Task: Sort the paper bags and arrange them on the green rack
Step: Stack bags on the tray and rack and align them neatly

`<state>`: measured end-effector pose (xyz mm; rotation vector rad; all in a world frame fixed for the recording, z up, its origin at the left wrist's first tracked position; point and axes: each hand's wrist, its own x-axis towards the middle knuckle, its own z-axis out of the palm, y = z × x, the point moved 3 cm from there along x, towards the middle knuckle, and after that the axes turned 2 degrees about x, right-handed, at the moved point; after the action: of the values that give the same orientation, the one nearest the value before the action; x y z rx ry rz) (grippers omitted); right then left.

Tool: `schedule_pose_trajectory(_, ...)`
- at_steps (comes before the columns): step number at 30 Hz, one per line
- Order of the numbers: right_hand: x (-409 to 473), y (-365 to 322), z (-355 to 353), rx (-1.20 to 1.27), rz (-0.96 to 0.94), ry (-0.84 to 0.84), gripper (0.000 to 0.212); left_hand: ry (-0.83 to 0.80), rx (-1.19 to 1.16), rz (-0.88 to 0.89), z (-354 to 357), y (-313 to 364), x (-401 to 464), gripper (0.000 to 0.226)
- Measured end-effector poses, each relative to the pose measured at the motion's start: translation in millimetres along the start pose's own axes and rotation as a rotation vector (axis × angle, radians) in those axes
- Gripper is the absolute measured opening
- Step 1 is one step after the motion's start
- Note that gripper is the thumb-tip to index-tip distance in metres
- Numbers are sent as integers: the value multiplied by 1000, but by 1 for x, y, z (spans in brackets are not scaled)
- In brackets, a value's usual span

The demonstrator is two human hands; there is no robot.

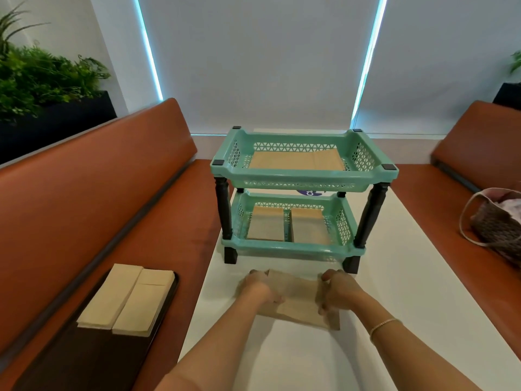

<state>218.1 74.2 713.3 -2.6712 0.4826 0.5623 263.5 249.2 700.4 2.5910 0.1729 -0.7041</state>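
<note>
I have a brown paper bag (298, 301) lying flat on the white worktop (408, 277), just in front of the green rack (304, 176), which stands at twelve o'clock from me. My left hand (260, 287) grips the bag's left edge with curled fingers, and my right hand (337, 290) grips its right edge the same way, so both are holding the one bag between them. This looks like the sorting step: I judge I am squaring or lifting this bag before it joins the others. The rack's upper tier already holds larger bags (297, 160) laid flat, and the lower tier holds two smaller stacks (289, 227) side by side. At about nine o'clock, on the orange bench, a dark tray (84, 348) carries two more stacks of paler bags (127, 299), not yet sorted. The next move calls for judging which tier suits this bag's size, then raising it level with both hands and sliding it in over the rim without catching the black posts (370, 215) or creasing the paper. A woven handbag (496, 224) sits on the bench at two o'clock, well apart.
</note>
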Motion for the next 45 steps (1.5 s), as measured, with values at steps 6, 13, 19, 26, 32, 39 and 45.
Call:
schedule_pose_trajectory(6, 3, 0, 3, -109, -1, 18, 80, -13, 60, 26, 6, -2, 2, 62)
schedule_pose_trajectory(13, 1, 5, 5, 33, -19, 17, 79, 58, 91, -13, 9, 2, -2, 75)
schedule_pose_trajectory(19, -3, 9, 11, 174, 3, -47, 71, 18, -46, 37, 11, 3, 1, 82)
schedule_pose_trajectory(26, -14, 14, 14, 212, -92, 33, 40, -152, -290, 61, 6, -14, -1, 75)
schedule_pose_trajectory(32, -19, 17, 7, 523, -220, 189, 35, -213, -600, 178, -5, -16, -9, 67)
schedule_pose_trajectory(39, -22, 25, 7, 1158, -165, 239, 64, -94, -783, 336, -5, -17, -4, 53)
schedule_pose_trajectory(45, -18, 26, 30, 1280, -53, 188, 38, -50, -845, 332, 21, -16, -7, 53)
